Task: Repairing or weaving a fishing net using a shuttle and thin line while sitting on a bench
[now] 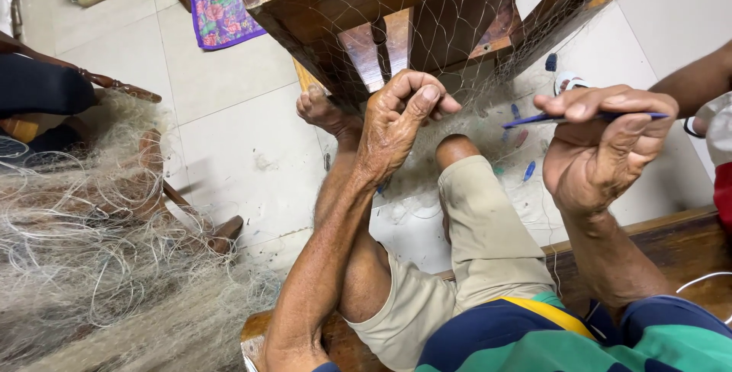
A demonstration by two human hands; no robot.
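Blue needle (568, 119) was clamped in the closed right hand (602, 147); the left hand (396, 124) pinched net (457, 75) between thumb and fingers.

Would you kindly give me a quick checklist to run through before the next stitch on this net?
1. Left hand pinching the net: ok, fingers closed on the mesh.
2. Right hand holding the blue needle: ok, its tip points toward the left hand.
3. Net held up: ok, it drapes over the wooden chair.
4. Twine loaded on the needle: cannot tell, too fine to see.
5. Foot free of the mesh: cannot tell, net hangs close by it.
6. Loose net pile kept apart: ok, it lies to the left on the floor.
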